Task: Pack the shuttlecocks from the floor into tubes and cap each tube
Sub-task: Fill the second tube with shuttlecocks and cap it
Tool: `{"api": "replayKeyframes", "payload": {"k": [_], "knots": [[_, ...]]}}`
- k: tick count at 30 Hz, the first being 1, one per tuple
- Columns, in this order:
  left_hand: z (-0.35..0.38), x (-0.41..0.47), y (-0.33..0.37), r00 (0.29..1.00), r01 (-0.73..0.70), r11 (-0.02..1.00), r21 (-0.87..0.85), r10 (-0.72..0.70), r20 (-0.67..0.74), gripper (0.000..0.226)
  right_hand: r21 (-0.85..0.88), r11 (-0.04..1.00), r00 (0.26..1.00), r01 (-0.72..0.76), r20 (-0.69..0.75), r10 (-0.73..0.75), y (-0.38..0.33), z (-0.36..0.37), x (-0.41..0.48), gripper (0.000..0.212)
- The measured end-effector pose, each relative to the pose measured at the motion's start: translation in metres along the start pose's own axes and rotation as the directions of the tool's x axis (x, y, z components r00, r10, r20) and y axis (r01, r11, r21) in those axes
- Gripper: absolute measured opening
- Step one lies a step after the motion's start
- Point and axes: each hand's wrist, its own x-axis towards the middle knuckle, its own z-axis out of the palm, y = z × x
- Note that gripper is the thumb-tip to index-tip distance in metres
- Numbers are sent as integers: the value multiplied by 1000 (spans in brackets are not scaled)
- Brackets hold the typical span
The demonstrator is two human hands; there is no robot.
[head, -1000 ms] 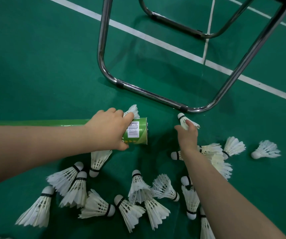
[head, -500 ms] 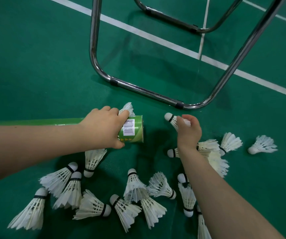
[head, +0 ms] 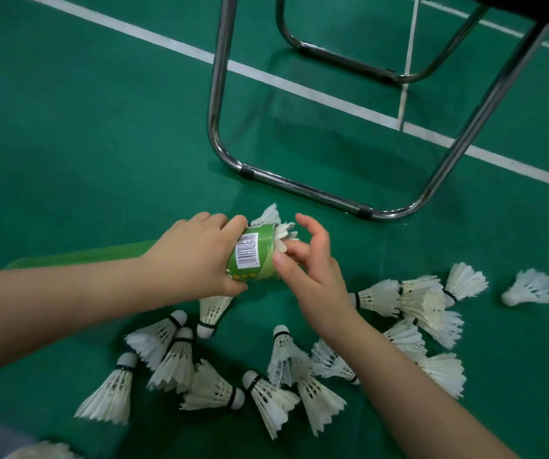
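A green tube (head: 253, 256) with a barcode label lies on its side, its open end facing right. My left hand (head: 197, 256) grips it near that end. A white shuttlecock (head: 283, 235) sticks out of the mouth, feathers outward. My right hand (head: 309, 270) is at the mouth, thumb and fingers on those feathers. Another shuttlecock (head: 268, 215) lies on the floor just behind the tube. Several loose shuttlecocks are scattered below my arms, one group (head: 173, 356) at the left and another group (head: 425, 303) at the right.
A chrome chair frame (head: 303, 187) stands on the green court floor just beyond the tube. White court lines (head: 299, 87) cross behind it. A single shuttlecock (head: 530, 288) lies alone at the far right. Grey cloth shows at the bottom left corner.
My right hand picked up a shuttlecock from the floor to the right of the tube and carried it left into the tube's mouth. My left hand kept hold of the tube.
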Motion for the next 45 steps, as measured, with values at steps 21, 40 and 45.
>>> {"api": "replayKeyframes", "payload": {"k": [21,40,45], "knots": [[-28,-47,-32,973,-8,985,-173,-33,-230,69,-280,956,862,-88,460,214,-83,32,20,48],[-115,-12,-13,795,-277,629,-727,-275,-541,45,-863,389,850,324,85,-519,-199,27,45,31],[-116,-4,-10,756,-331,625,-708,-273,-595,35,-901,308,807,305,73,-585,-205,27,54,34]]}}
